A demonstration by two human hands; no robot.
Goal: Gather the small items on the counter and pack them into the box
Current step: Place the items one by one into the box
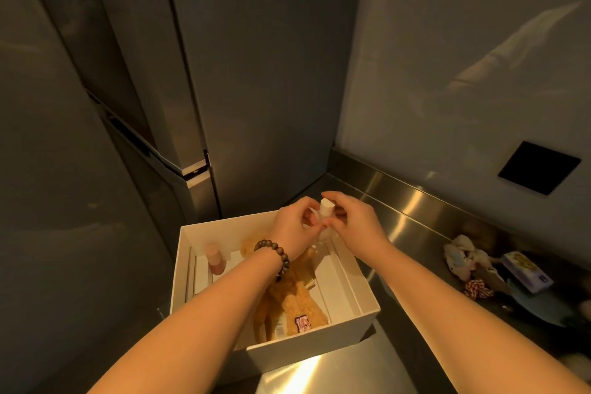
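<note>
Nearest you, the steel tabletop (323, 374) catches a bright streak of light just in front of the white box (307, 349); your two forearms reach over that box from the near edge, the left one wearing a dark bead bracelet (277, 257) at the wrist. Inside the box, a tan plush toy (289, 304) lies lengthwise along the middle, a small pink patch at its near end; to its left, against the far-left corner, a little pink bottle (213, 261) stands upright. Above the far-right corner of the box your hands meet around a small clear bottle (321, 230) with a white cap (327, 206); your left hand (292, 224) has its grip narrow, fingers curled round the bottle's left side; your right hand (353, 219) pinches it from the right, fingertips close under the cap; the cap pokes up between the two grips, and the clear body drops below them towards the box's interior; whether its base touches the floor of the box you cannot tell. Off to the right on the tabletop, well apart from the box, a heap of small items waits: a pale crumpled fabric bundle (463, 253), a red-and-white striped scrap (477, 288), a small lilac carton (526, 270). Farther back, a dark square panel (539, 168) sits in the right wall; a tall grey cabinet (256, 73) fills the far left.
</note>
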